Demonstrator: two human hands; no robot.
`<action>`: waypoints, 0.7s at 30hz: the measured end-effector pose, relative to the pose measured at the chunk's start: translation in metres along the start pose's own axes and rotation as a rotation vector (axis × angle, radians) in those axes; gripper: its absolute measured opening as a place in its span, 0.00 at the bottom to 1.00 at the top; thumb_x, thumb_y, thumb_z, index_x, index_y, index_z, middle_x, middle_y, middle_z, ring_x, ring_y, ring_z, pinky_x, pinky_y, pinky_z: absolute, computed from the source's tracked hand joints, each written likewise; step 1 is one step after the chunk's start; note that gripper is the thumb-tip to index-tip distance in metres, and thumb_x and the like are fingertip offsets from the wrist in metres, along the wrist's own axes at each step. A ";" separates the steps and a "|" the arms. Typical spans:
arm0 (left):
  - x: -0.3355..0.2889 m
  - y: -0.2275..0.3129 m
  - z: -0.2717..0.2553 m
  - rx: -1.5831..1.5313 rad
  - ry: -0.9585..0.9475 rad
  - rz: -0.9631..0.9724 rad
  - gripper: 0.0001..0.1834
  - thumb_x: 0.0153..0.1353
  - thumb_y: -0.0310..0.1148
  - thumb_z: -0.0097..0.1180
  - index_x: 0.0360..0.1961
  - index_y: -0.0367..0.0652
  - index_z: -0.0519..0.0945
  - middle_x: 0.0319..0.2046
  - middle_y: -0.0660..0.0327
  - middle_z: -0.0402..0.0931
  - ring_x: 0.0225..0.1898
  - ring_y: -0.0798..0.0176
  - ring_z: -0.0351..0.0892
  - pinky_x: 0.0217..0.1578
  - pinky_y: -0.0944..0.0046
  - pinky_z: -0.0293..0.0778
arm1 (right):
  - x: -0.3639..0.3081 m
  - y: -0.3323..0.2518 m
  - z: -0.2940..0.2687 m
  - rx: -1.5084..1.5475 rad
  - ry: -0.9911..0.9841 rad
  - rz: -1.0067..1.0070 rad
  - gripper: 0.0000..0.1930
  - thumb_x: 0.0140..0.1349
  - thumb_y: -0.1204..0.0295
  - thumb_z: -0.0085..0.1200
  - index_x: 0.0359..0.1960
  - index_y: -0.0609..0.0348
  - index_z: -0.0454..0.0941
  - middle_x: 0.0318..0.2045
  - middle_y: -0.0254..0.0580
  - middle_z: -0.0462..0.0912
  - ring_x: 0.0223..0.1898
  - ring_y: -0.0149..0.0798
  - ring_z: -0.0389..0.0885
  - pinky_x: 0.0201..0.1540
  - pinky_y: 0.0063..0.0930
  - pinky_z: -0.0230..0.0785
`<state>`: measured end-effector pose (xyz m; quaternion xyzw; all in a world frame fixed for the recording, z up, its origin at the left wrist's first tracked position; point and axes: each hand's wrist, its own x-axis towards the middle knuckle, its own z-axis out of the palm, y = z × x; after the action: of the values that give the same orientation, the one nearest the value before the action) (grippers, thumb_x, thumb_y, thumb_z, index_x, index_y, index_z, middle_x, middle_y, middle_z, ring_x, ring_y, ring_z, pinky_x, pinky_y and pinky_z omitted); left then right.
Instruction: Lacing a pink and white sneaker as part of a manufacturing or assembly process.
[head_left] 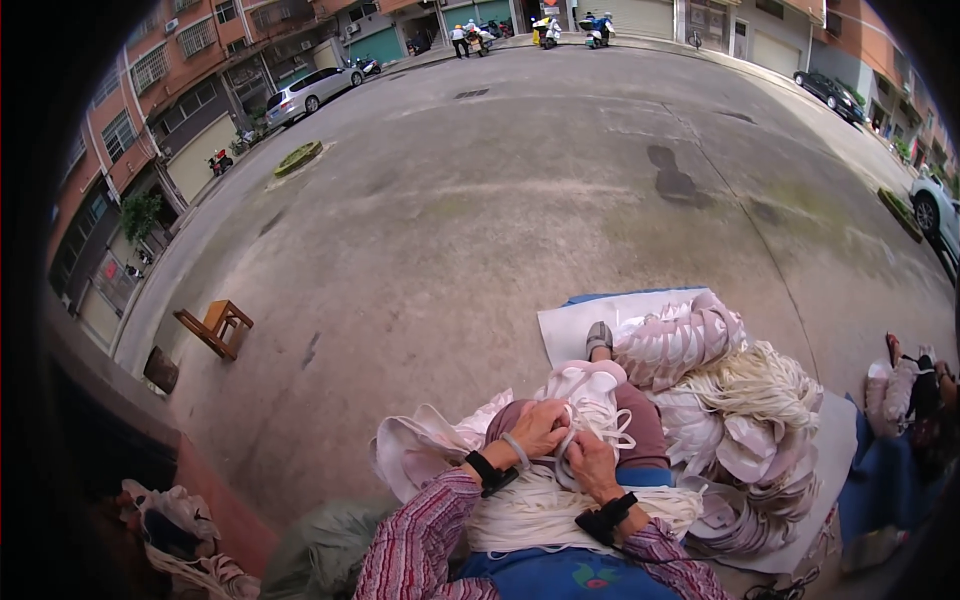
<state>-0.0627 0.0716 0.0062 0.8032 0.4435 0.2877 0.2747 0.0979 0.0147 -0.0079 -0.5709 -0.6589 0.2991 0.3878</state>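
Over my lap, my left hand (540, 428) bends its fingers in a pinch at a white shoelace. Close by on the right, my right hand (592, 465) is closed on the lace too, its fingertips partly hidden. A white-and-pink shoe upper (590, 385) rests on my knees under and beyond the hands, with white lace loops (622, 432) standing out at its right side. Across my lap, below the wrists, lies a thick bundle of white laces (540, 515) on a blue apron (570, 575).
Right of me, stacked shoe uppers (685, 340) and another lace bundle (765, 385) lie on a pale sheet (835, 430). More uppers (415, 450) are left of my knees. A wooden chair (225, 325) stands farther left on the concrete. Someone's foot (893, 348) shows at far right.
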 end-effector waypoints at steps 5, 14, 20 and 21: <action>0.010 0.016 0.005 -0.006 0.117 0.061 0.09 0.50 0.32 0.59 0.28 0.39 0.74 0.30 0.54 0.77 0.34 0.50 0.77 0.36 0.55 0.71 | -0.005 -0.004 -0.005 -0.096 0.021 -0.047 0.07 0.56 0.70 0.51 0.26 0.61 0.76 0.24 0.55 0.78 0.26 0.57 0.79 0.29 0.45 0.69; 0.026 0.012 0.011 0.031 0.029 -0.092 0.10 0.52 0.36 0.60 0.30 0.40 0.78 0.28 0.53 0.76 0.31 0.51 0.78 0.34 0.57 0.73 | -0.017 -0.001 -0.069 -0.330 -0.168 -0.164 0.04 0.54 0.73 0.52 0.25 0.58 0.71 0.22 0.51 0.78 0.24 0.56 0.78 0.26 0.47 0.70; 0.040 0.015 0.013 -0.249 0.083 -0.441 0.12 0.57 0.38 0.59 0.33 0.39 0.79 0.27 0.55 0.78 0.31 0.61 0.78 0.35 0.63 0.74 | 0.018 0.007 -0.083 -0.486 -0.052 -0.353 0.03 0.54 0.73 0.53 0.27 0.57 0.72 0.25 0.44 0.77 0.22 0.48 0.79 0.23 0.40 0.70; 0.040 0.015 0.011 -0.282 0.101 -0.481 0.12 0.58 0.38 0.59 0.33 0.38 0.78 0.27 0.56 0.79 0.30 0.63 0.78 0.35 0.64 0.74 | 0.026 0.011 -0.078 -0.482 -0.052 -0.360 0.03 0.54 0.73 0.53 0.27 0.57 0.72 0.25 0.44 0.77 0.22 0.48 0.79 0.23 0.40 0.70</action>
<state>-0.0286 0.0978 0.0178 0.6134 0.5899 0.3130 0.4216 0.1688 0.0379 0.0278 -0.5127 -0.8112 0.0751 0.2710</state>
